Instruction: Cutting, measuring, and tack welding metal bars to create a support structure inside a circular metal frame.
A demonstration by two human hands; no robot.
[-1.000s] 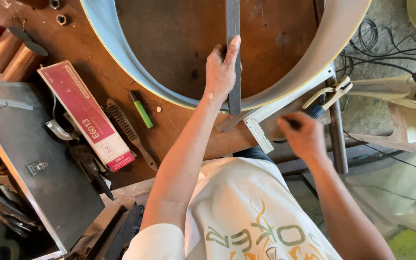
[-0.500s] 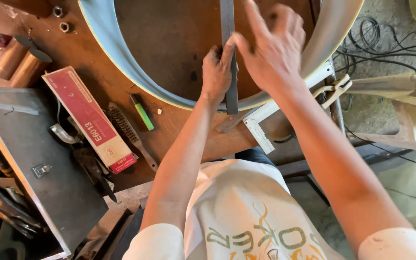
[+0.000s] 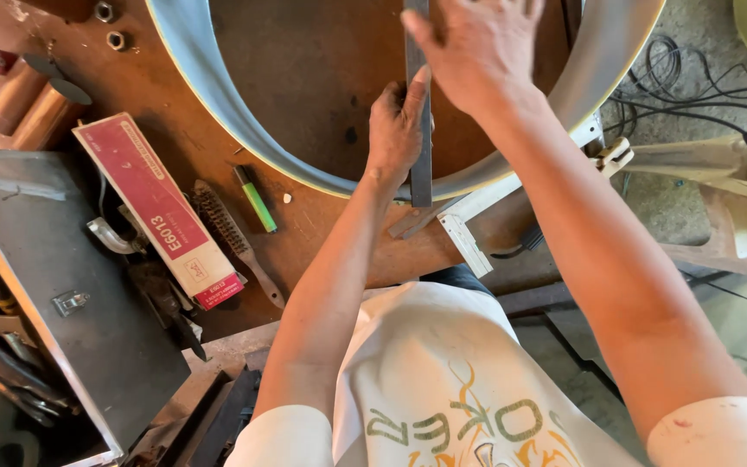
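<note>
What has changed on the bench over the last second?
The right hand left the square at the bench edge and moved up over the flat bar, where it now hovers or rests; contact is unclear. The left hand kept its grip on the bar across the ring. The box, wire brush and green marker stayed put.

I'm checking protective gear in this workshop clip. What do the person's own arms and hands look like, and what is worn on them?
Both arms are bare from short white sleeves down. The left hand and right hand wear no gloves, rings or watch. The right sleeve has small reddish specks.
</note>
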